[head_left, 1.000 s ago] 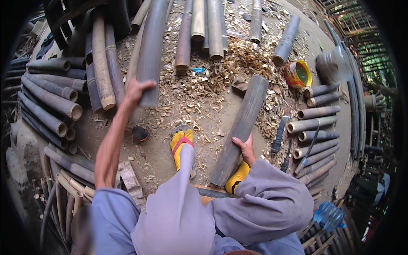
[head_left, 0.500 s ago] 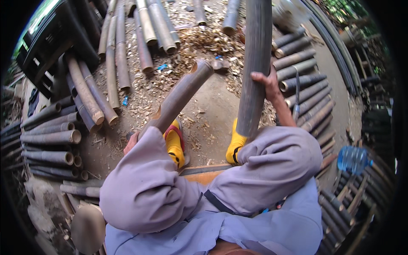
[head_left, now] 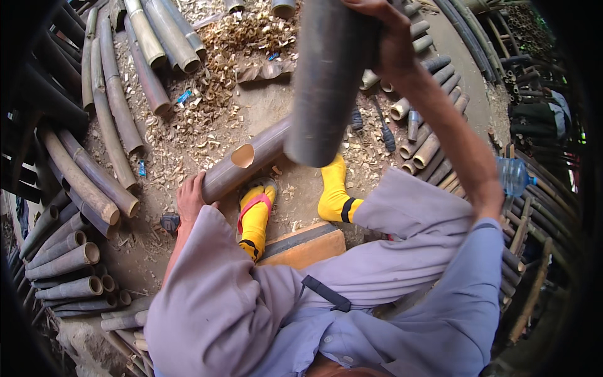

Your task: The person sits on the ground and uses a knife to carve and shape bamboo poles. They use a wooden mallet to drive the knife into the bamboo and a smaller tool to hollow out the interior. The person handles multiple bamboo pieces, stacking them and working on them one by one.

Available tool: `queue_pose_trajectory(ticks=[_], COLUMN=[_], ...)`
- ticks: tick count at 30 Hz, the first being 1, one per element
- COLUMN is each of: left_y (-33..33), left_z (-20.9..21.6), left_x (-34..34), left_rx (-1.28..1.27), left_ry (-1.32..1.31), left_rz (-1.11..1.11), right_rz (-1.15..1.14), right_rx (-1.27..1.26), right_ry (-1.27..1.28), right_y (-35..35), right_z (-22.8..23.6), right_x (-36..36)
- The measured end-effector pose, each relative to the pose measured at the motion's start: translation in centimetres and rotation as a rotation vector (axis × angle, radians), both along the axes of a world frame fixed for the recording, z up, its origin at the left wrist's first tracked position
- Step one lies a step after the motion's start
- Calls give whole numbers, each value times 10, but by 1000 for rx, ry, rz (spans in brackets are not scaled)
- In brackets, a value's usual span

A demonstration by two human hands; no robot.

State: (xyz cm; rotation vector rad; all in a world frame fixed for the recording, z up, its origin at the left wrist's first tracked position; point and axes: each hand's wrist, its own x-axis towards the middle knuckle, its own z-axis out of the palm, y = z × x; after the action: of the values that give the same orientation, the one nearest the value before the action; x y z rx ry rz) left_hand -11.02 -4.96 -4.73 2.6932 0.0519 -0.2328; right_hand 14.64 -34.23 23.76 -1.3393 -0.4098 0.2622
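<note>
Trousers (head_left: 213,276) of grey cloth occupy the near zone, knees spread. Between the knees sits an orange-faced block (head_left: 308,248), a dark strip along its far edge. Beyond the block stand the left foot (head_left: 254,220) and right foot (head_left: 336,191), both in yellow socks; ground (head_left: 294,201) shows between them. Left hand (head_left: 190,196): fingers and thumb clamped on the near end of the notched tube (head_left: 267,151), which slopes forward and rightward ahead of the left foot; an oval opening is cut in its upper face. Right hand (head_left: 392,31): fingers clamped on the upper part of the dark tube (head_left: 326,88); the lower rim overlaps the notched tube's far end in view, contact cannot be told. Lateral room is bounded by stacked tube ends (head_left: 75,259) at left and a row of tubes (head_left: 433,147) at right. Farther out, pale shavings (head_left: 207,88) spread beside long tubes (head_left: 119,103).
</note>
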Motion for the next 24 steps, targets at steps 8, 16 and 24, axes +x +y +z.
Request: queue_pose_trajectory(ticks=[8, 16, 24], left_y=[22, 84, 60], left_z=[88, 21, -15], left_x=[56, 60, 33], left_rx=[-2111, -1571, -998], left_ry=[282, -73, 43], left_rz=[549, 907, 844], right_rz=[-78, -63, -829], right_rx=[592, 218, -700], right_ry=[437, 865, -57], right_y=[105, 91, -24], right_z=[-156, -261, -259], right_x=[-40, -82, -70])
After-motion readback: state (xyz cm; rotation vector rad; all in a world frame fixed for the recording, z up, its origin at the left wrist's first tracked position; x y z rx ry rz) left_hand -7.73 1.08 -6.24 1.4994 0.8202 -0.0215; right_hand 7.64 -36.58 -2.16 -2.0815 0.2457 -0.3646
